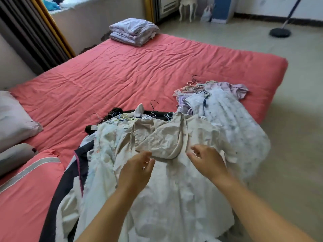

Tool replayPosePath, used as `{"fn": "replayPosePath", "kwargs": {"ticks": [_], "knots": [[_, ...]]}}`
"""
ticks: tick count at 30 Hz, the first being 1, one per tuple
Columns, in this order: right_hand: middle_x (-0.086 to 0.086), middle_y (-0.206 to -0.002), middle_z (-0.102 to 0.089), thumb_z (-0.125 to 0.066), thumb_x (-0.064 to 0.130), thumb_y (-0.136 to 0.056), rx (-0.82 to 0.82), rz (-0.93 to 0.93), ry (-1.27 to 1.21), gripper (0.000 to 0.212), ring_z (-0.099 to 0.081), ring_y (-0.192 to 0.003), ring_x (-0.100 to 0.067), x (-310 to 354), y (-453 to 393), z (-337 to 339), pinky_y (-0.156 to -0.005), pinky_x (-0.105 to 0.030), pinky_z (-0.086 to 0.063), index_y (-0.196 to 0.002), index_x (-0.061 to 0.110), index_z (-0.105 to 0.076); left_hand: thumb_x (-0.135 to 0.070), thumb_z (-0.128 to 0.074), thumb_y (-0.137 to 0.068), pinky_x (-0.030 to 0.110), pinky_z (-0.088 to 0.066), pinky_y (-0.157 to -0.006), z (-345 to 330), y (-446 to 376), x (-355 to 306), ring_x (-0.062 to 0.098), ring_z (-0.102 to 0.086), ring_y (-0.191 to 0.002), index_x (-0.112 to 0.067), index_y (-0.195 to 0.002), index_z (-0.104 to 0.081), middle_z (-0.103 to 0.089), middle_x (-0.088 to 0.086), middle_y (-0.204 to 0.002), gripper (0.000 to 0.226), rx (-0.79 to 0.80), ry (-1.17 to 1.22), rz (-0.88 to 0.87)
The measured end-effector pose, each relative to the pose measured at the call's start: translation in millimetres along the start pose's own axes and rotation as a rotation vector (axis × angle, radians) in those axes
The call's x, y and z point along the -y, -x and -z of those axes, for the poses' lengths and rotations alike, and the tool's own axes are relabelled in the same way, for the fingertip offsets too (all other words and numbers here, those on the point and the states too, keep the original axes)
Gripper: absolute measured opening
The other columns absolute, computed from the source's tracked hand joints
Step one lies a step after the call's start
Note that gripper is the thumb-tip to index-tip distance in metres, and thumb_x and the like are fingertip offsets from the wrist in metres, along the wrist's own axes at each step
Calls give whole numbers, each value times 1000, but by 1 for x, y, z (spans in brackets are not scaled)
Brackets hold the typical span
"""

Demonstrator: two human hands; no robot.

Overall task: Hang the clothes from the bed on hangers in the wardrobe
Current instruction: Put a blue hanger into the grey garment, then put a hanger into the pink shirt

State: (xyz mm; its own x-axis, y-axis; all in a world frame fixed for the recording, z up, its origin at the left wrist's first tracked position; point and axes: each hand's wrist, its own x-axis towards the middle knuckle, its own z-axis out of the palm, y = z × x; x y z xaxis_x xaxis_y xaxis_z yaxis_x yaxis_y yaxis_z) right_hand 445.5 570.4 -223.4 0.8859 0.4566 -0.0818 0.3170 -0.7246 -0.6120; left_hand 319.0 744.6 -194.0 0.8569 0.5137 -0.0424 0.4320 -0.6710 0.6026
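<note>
A heap of clothes lies on the near edge of the pink bed (122, 70). On top is a beige garment (167, 137) over a white dress (174, 189). My left hand (138, 170) hovers at the beige garment's lower edge with fingers loosely spread, holding nothing. My right hand (208, 161) hovers beside it, fingers relaxed, just above the fabric. Several wire hangers (122, 117) stick out of the heap's far side. A second pile with a white floral dress (227, 116) and lilac garments lies to the right, with more hangers (193, 81).
A folded lilac quilt (133, 31) sits at the bed's far end. A pillow (14, 117) and a pink cover (26, 180) lie at the left. Bare floor (288, 119) stretches right, with a fan stand base (280, 32) and a white stool (187, 7) beyond.
</note>
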Motion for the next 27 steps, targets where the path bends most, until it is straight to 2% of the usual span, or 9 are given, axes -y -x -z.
{"fn": "replayPosePath", "kwargs": {"ticks": [3, 6, 8, 11, 15, 18, 21, 24, 27], "knots": [[0, -106, -67, -58, 33, -89, -114, -74, -73, 31, -61, -98, -17, 6, 85, 26, -80, -28, -47, -113, 15, -65, -35, -55, -92, 25, -47, -79, 1, 44, -12, 7, -58, -85, -27, -119, -60, -61, -13, -95, 29, 170, -57, -128], [0, -91, -68, -62, 33, -87, -249, -117, -71, 23, -62, -85, -18, 7, 170, 54, -75, -33, -50, -101, 15, -68, -41, -51, -93, 20, -46, -77, -2, 85, -31, 4, -58, -85, -33, -126, -53, -63, -14, -103, 34, 336, -124, -280], [2, -84, -69, -63, 37, -85, -346, -166, -44, 22, -63, -78, -17, 3, 222, 71, -71, -34, -50, -95, 18, -70, -41, -51, -93, 18, -44, -74, -7, 109, -46, 1, -57, -81, -33, -128, -51, -62, -15, -99, 36, 368, -94, -372], [3, -75, -69, -53, 51, -77, -485, -265, 4, 37, -63, -70, -17, -9, 299, 93, -65, -32, -50, -88, 21, -72, -39, -50, -94, 9, -37, -66, -19, 146, -76, -3, -52, -77, -35, -128, -49, -60, -18, -96, 34, 409, -99, -554], [9, -69, -65, -58, 47, -75, -639, -441, -18, 31, -58, -62, -11, -27, 399, 112, -64, -32, -50, -87, 22, -72, -39, -53, -92, 5, -38, -65, -42, 197, -114, -4, -57, -75, -35, -123, -54, -57, -26, -85, 32, 510, -121, -782], [11, -72, -67, -60, 47, -74, -762, -552, -3, 32, -59, -65, -8, -38, 468, 124, -65, -30, -51, -91, 24, -73, -45, -51, -91, 13, -46, -74, -62, 238, -144, -7, -60, -81, -43, -122, -51, -56, -32, -87, 31, 593, -147, -935], [7, -73, -68, -67, 39, -81, -893, -674, 27, 24, -60, -70, -8, -50, 535, 141, -67, -30, -50, -96, 22, -73, -53, -44, -91, 11, -45, -78, -83, 286, -183, -11, -57, -83, -48, -123, -45, -55, -31, -95, 33, 670, -150, -1111], [5, -71, -67, -68, 30, -82, -994, -769, 29, 20, -59, -73, -8, -58, 598, 160, -66, -29, -49, -99, 20, -72, -67, -30, -82, 12, -45, -79, -103, 339, -225, -7, -59, -90, -48, -124, -44, -57, -29, -100, 48, 763, -162, -1273], [10, -72, -65, -66, 31, -83, -1106, -809, 79, 23, -57, -79, -5, -66, 659, 183, -65, -24, -47, -103, 21, -71, -59, -35, -91, 15, -44, -83, -114, 396, -276, -4, -58, -100, -48, -128, -41, -57, -26, -111, 39, 759, -193, -1442]]}}
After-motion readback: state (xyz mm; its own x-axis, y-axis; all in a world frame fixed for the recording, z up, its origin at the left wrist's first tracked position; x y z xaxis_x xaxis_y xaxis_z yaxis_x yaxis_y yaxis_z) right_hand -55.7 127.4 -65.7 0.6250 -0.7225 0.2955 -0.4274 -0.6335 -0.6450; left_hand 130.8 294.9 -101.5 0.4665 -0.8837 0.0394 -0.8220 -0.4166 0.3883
